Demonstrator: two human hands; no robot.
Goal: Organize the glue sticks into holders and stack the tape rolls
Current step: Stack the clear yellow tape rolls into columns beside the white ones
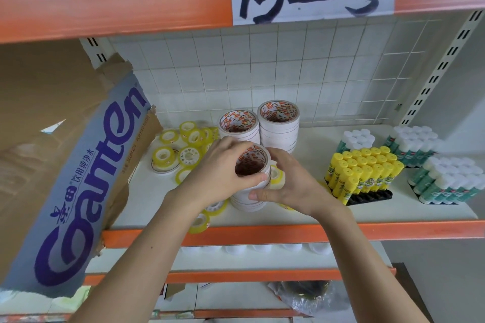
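A front stack of white tape rolls (251, 186) is clasped from both sides on the white shelf (301, 207). The left hand (217, 165) is wrapped round the stack's left side, thumb laid across the front just under the top rim, fingers curled behind; forearm is angled up from lower left. The right hand (286, 183) is pressed against the stack's right side, thumb set lower on the front, wrist bent; forearm comes in from lower right. 2 more white stacks (278, 126) are stood behind, touching each other. Small yellow tape rolls (183, 149) are scattered loose to the left & under the wrists. Yellow glue sticks (364, 173) are held upright in a black holder (370, 198) at right, w/ white-capped green glue sticks (446, 181) beyond. A cardboard box (78, 165) is leaned at far left.
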